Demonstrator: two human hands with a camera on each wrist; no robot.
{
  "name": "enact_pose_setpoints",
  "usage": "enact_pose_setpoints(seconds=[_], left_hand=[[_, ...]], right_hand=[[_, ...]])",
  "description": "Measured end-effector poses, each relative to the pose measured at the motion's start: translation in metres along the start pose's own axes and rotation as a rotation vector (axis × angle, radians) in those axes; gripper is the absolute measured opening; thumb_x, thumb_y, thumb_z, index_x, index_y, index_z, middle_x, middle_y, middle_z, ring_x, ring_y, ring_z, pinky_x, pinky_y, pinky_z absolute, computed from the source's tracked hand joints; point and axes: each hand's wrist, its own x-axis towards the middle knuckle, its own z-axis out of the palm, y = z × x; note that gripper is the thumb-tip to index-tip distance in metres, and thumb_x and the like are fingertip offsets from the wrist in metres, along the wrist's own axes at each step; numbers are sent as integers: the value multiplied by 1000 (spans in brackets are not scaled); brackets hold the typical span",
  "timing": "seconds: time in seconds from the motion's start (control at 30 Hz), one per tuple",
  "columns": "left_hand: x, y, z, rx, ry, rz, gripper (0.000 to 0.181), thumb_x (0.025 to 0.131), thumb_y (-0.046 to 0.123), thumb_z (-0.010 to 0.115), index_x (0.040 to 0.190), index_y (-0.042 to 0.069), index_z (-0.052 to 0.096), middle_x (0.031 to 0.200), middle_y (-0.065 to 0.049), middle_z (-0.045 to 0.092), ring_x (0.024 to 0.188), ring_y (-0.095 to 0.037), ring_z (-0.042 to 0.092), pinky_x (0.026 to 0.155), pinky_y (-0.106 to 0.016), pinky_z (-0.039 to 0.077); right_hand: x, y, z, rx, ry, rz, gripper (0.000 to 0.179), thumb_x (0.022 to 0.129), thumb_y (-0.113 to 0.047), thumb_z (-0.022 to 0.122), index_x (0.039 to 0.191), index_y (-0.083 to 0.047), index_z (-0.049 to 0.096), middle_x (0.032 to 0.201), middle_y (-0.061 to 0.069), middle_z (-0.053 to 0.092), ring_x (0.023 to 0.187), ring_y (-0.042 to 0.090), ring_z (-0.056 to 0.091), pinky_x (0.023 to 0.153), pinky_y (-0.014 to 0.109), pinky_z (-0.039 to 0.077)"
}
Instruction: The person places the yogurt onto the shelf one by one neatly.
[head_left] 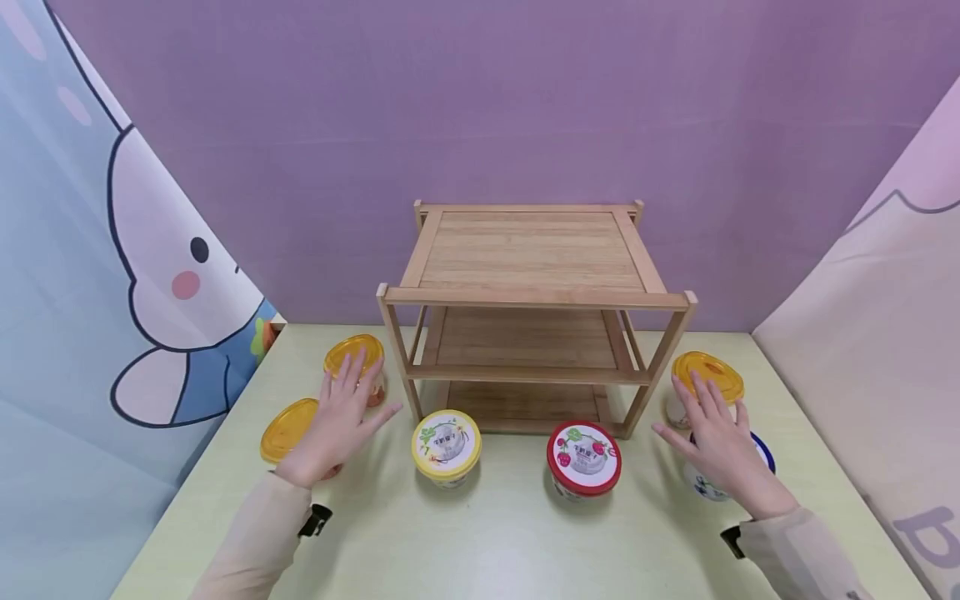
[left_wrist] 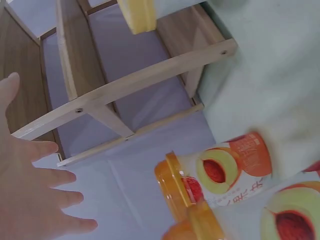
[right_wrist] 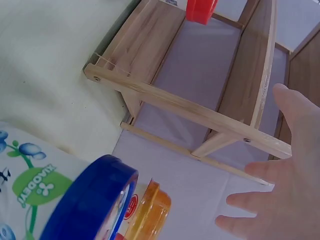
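With fingers spread, my left hand (head_left: 339,429) hovers over two tubs with orange lids on the left: a rear peach tub (head_left: 354,357) and a front peach tub (head_left: 288,429), both partly covered by the hand in the head view. Their peach pictures show in the left wrist view. On the other side my right hand (head_left: 720,450), fingers also spread, is above a blue-lidded tub (head_left: 763,450) and an orange-lidded tub (head_left: 708,375). Neither hand holds anything. Between them stand a yellow-lidded tub (head_left: 446,446) and a red-lidded tub (head_left: 583,458).
A three-tier wooden rack (head_left: 532,296) stands at the back of the pale table (head_left: 480,550), just behind the yellow-lidded and red-lidded tubs. A purple cloth (head_left: 525,100) hangs behind it. Printed curtains (head_left: 67,250) flank the table on both sides.
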Motion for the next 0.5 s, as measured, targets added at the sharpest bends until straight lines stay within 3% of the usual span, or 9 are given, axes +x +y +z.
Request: enact_pose_setpoints(seconds=[0.23,0.37,0.5], left_hand=[[6,4,-6,-45,9,-7,69,89,44,47,139,5,22,145,-22,8,131,-38,3,104,-55,-1],[10,6,-9,-86,59,7,63,90,36,49,135,-2,27,141,-26,16,129,-41,11,103,-56,8],[17,7,-14,-187,104,5,57,91,28,49,132,-7,29,137,-27,25,126,-40,21,102,-54,19]], right_hand=[[-1,-4,-1,6,30,-21,74,87,-45,48,138,1,21,141,29,13,125,47,14,98,64,-3],[-2,-6,-2,13,60,-47,72,87,-43,49,137,2,23,139,30,16,125,47,15,100,62,-1],[-3,-8,-4,27,96,-70,69,87,-40,51,135,3,27,135,32,21,122,47,19,100,62,4]])
